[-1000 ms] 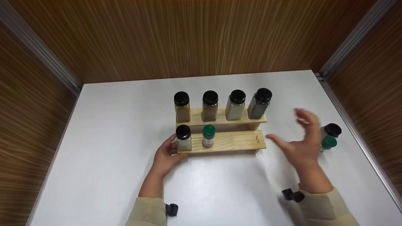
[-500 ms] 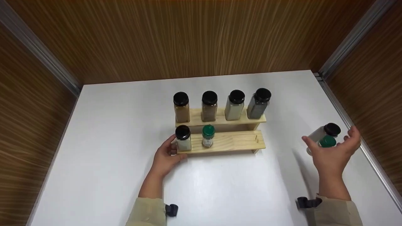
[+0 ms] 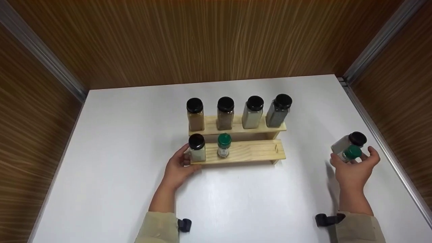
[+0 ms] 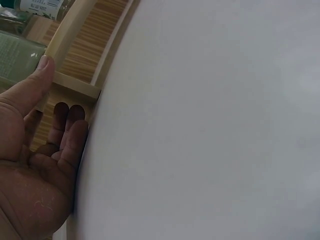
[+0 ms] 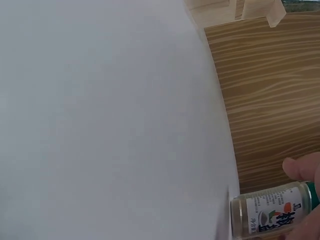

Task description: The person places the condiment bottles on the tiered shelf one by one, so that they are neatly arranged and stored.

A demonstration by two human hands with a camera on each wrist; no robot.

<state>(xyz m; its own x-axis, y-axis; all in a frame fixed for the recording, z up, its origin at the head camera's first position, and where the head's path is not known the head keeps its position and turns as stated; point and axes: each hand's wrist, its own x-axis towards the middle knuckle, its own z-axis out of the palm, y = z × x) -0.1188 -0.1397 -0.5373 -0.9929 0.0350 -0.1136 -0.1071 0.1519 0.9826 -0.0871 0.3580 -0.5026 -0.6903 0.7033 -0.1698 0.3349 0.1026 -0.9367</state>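
A two-tier wooden spice rack point(image 3: 251, 151) stands mid-table. My left hand point(image 3: 177, 170) grips its left end, thumb on the lower shelf's front edge and fingers curled under in the left wrist view. Just above this hand sits a black-capped jar point(image 3: 197, 148), beside a green-capped jar point(image 3: 223, 145). At the far right, my right hand point(image 3: 354, 173) is around another green-capped spice jar point(image 5: 272, 212), thumb close against its side. A gap shows between one finger and the jar in the right wrist view. Directly behind it stands a black-capped jar point(image 3: 342, 143).
Several black-capped jars, among them a brown one point(image 3: 225, 119) and a dark one point(image 3: 276, 116), line the upper shelf. Wood-grain panels point(image 3: 209, 40) enclose the white table point(image 3: 128, 135) at the back and both sides.
My right hand has moved from beside the rack to the right, reaching the green-capped jar, and its fingers have drawn nearer it. My left hand has stayed on the rack.
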